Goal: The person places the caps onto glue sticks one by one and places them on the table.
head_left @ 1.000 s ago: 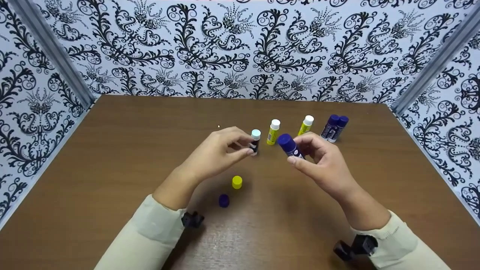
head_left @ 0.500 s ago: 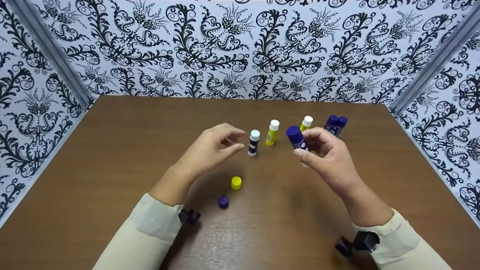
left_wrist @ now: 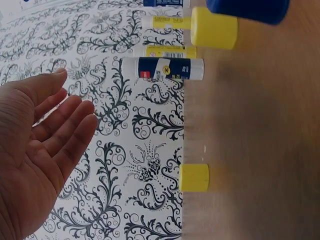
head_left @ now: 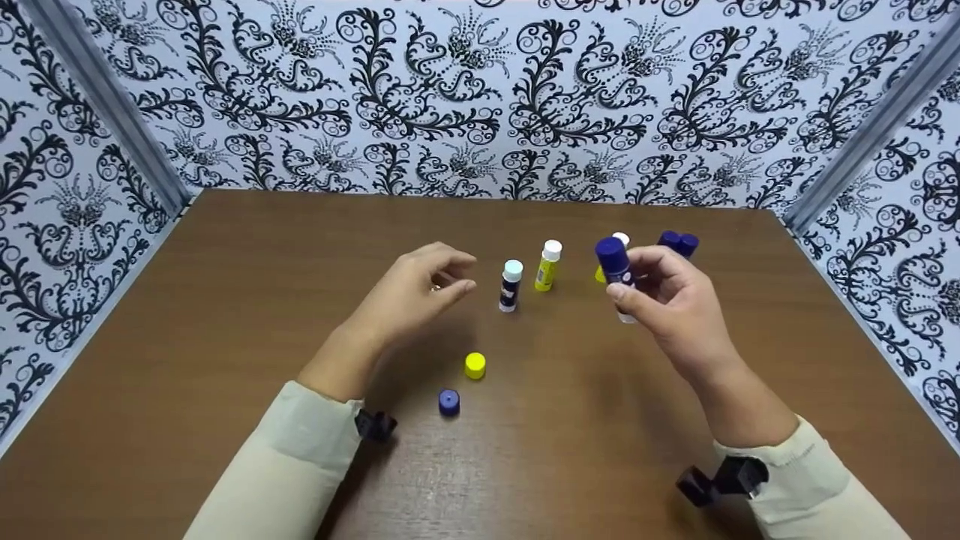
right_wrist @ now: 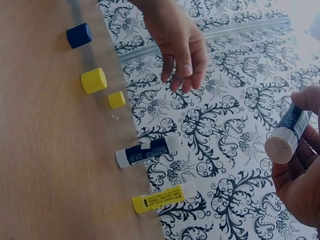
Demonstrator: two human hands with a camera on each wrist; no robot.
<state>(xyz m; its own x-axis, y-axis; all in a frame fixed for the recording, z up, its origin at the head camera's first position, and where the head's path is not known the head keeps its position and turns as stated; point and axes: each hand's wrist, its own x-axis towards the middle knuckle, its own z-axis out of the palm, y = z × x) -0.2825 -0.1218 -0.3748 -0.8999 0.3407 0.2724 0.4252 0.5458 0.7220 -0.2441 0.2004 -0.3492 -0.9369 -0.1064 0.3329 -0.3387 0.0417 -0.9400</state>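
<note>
right grip round glue stick, purple-capped, white-based, slightly tilted

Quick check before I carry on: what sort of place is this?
Probably a small work booth, though the wider room isn't visible: a brown table is enclosed at the back and both sides by patterned walls, with grey strips at the corners.

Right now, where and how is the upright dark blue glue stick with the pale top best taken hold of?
Probably pinch the pale-topped dark blue glue stick at mid-barrel between thumb and fingers, the left hand coming from the left. It stands upright, a slim cylinder; its left side faces that hand, while a white-capped yellow glue stick stands behind to its right.
</note>
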